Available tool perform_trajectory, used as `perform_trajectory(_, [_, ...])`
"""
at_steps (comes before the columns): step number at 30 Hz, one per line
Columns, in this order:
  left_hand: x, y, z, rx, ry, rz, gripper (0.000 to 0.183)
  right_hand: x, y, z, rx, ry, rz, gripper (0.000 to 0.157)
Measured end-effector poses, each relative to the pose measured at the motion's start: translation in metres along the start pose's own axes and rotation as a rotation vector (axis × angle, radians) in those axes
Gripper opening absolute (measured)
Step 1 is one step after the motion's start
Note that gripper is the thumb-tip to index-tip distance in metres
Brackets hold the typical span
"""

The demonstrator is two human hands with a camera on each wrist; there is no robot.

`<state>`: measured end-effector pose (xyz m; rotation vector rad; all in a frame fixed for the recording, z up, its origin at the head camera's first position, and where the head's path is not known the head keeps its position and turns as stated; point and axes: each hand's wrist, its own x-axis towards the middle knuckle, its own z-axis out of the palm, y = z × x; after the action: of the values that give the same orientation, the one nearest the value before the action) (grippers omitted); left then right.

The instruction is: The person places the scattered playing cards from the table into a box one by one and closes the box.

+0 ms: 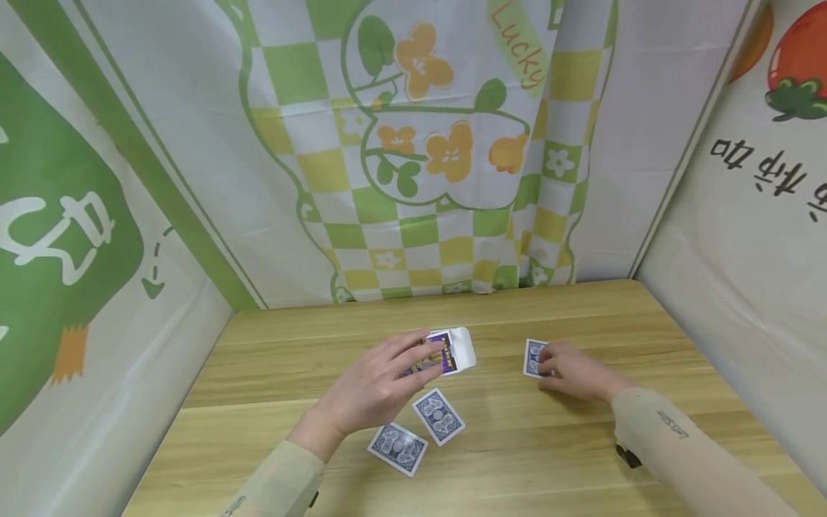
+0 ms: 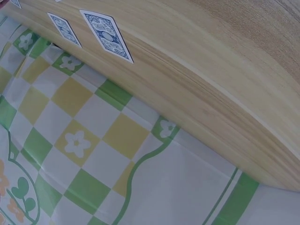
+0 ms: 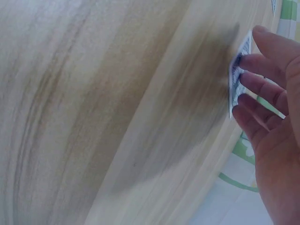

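While the left hand (image 1: 371, 384) lies over a purple card box (image 1: 451, 360), its fingers apart across the face, a white flap (image 1: 464, 347) sticks out just beyond the fingertips; whether they clamp the sides, I cannot tell. The right hand (image 1: 578, 372), thumb and fingers apart and loosely bent, touches a playing card (image 1: 533, 356) on the table (image 1: 504, 467) with its fingertips. A second card (image 1: 439, 416) and a third card (image 1: 398, 449) lie just beside each other, on the person's side of the left fingers.
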<state>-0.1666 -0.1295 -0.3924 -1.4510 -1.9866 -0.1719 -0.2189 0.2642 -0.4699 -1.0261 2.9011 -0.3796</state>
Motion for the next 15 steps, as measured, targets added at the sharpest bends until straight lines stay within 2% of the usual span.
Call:
perform_trajectory(3, [0.0001,0.0006,-0.0004,0.0,-0.003,-0.005,0.045,0.0004,-0.0016,-0.0021,0.003,0.002,-0.001,0.015])
perform_trajectory(5, [0.0001,0.0008,-0.0007,0.001,-0.004,-0.009,0.045,0.0009,-0.0022,-0.0027,0.012,0.009,0.015,0.017])
perform_trajectory(7, [-0.0001,0.001,-0.0008,0.002,-0.005,-0.01,0.045,0.0013,-0.0028,-0.0031,0.025,0.016,0.042,0.028])
perform_trajectory(12, [-0.0007,0.0012,-0.0012,0.004,-0.007,-0.013,0.045,0.0018,-0.0012,-0.0001,0.077,0.005,0.124,0.069])
perform_trajectory(15, [-0.0011,0.0012,-0.0012,0.005,-0.009,-0.014,0.045,0.0018,0.0004,0.0027,0.103,-0.015,0.145,0.077])
